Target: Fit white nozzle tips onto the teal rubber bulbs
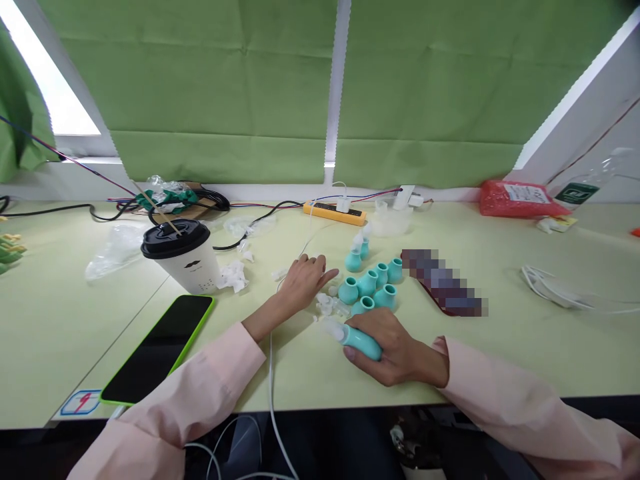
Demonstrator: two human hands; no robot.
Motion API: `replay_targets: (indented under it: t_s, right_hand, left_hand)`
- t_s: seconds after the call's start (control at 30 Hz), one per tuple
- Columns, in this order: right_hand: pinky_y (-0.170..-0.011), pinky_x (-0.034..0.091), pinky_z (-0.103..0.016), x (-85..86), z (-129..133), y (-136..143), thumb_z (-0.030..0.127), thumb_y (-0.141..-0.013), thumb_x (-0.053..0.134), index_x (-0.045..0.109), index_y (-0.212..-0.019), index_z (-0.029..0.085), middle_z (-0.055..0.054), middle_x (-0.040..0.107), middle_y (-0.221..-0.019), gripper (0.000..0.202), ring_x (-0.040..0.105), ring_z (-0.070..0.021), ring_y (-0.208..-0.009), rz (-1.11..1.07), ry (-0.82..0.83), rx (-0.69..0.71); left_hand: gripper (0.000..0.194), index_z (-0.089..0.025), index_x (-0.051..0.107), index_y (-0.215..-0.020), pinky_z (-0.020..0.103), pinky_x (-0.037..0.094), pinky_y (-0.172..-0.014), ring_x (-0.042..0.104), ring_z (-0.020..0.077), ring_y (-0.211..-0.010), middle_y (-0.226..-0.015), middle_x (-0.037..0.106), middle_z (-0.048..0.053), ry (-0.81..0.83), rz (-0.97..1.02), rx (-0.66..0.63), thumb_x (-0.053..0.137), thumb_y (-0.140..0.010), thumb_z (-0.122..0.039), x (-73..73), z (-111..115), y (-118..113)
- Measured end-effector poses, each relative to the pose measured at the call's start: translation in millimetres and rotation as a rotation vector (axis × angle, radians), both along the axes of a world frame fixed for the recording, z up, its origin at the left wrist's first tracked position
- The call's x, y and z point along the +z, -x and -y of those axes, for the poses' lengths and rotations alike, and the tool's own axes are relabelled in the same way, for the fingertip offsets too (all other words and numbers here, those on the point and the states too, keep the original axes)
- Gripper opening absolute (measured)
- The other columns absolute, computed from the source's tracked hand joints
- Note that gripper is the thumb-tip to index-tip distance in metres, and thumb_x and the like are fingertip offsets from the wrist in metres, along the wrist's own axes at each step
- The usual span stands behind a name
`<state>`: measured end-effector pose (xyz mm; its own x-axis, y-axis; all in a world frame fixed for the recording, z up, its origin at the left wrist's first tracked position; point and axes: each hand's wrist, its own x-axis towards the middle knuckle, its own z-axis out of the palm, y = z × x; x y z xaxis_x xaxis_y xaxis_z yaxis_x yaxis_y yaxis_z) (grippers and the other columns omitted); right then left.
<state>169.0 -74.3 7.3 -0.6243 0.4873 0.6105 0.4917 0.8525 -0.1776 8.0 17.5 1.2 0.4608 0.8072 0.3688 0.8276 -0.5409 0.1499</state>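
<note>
My right hand [387,347] is wrapped round a turquoise squeeze bulb [364,343] tipped on its side. A frosted translucent nozzle [334,329] sits in the mouth of this bulb and points left. My left hand [306,283] rests over the table with its fingers stretched forward and the thumb out to the right; nothing shows in it. Several turquoise bulbs [367,283] stand upright between and beyond my hands, with their mouths open upward. Behind them, two bulbs [353,260] carry translucent nozzles. Small loose translucent pieces [330,305] lie just right of my left hand.
Left are a lidded paper cup [187,267] with a straw and a green-cased phone [160,350]. A pixelated flat object [445,283] lies right of the bulbs. Behind are a yellow power strip [334,213], a clear container [393,220] and a red packet [517,199]. A white cable [271,373] crosses the front edge.
</note>
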Motion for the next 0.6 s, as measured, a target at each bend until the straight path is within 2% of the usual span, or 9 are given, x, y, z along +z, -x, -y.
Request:
replay_targets:
  t_s: [0.1,0.2,0.3,0.37,0.4,0.5,0.6]
  right_hand:
    - [-0.048,0.037,-0.026,-0.6,1,0,0.025,-0.074,0.04,0.05,-0.075,0.016,-0.003,0.06,-0.061,0.013,0.053,-0.0136,-0.053,-0.028,-0.003,-0.073]
    - [-0.048,0.038,-0.026,-3.5,-1,0,0.024,-0.072,0.044,0.05,-0.077,0.015,-0.004,0.061,-0.062,0.012,0.054,-0.0137,-0.051,-0.086,-0.043,-0.144]
    - [-0.048,0.04,-0.026,-6.8,-4,-1,0.025,-0.071,0.048,0.051,-0.08,0.014,-0.003,0.062,-0.06,0.015,0.056,-0.0144,-0.051,-0.156,-0.088,-0.211]
    - [-0.048,0.041,-0.026,-7.1,-6,-2,0.026,-0.07,0.05,0.052,-0.08,0.015,-0.003,0.062,-0.06,0.015,0.057,-0.0147,-0.052,-0.174,-0.08,-0.237]
    - [-0.049,0.041,-0.026,-6.6,-7,-2,0.027,-0.07,0.05,0.053,-0.079,0.015,-0.003,0.063,-0.06,0.015,0.057,-0.0147,-0.052,-0.177,-0.068,-0.241]
    - [-0.049,0.042,-0.026,-3.6,-8,-2,0.026,-0.07,0.05,0.054,-0.076,0.015,-0.004,0.063,-0.059,0.014,0.057,-0.0146,-0.052,-0.197,-0.034,-0.242]
    - [-0.049,0.042,-0.025,-1.1,-7,-1,0.025,-0.069,0.051,0.056,-0.072,0.015,-0.003,0.062,-0.058,0.012,0.057,-0.0144,-0.051,-0.21,0.015,-0.268]
  left_hand:
    - [0.035,-0.016,0.046,-0.085,0.031,0.036,-0.065,0.044,0.0201,-0.079,-0.081,0.052,0.007,-0.073,-0.053,-0.009,0.029,-0.08,-0.047,-2.7,0,0]
    - [0.023,-0.016,0.046,-0.088,0.031,0.038,-0.067,0.044,0.0172,-0.081,-0.086,0.051,0.007,-0.194,0.134,-0.101,0.029,-0.084,-0.032,7.7,7,6]
    - [0.012,-0.015,0.046,-0.086,0.028,0.04,-0.064,0.046,0.0129,-0.072,-0.077,0.051,0.005,-0.406,0.436,-0.269,0.036,-0.081,-0.02,16.9,23,15]
    - [0.019,-0.016,0.048,-0.09,0.029,0.041,-0.061,0.046,0.014,-0.071,-0.077,0.052,0.005,-0.593,0.43,-0.437,0.05,-0.073,-0.024,17.5,36,20]
    - [0.026,-0.017,0.05,-0.092,0.03,0.041,-0.06,0.046,0.0148,-0.071,-0.078,0.053,0.006,-0.649,0.398,-0.478,0.055,-0.069,-0.028,16.2,42,21]
    - [0.032,-0.018,0.052,-0.091,0.029,0.042,-0.058,0.044,0.015,-0.071,-0.079,0.054,0.006,-0.665,0.339,-0.503,0.063,-0.062,-0.027,10.4,51,18]
    - [0.025,-0.02,0.052,-0.089,0.027,0.042,-0.056,0.044,0.0134,-0.07,-0.078,0.055,0.004,-0.617,0.329,-0.498,0.061,-0.066,-0.018,7.9,51,14]
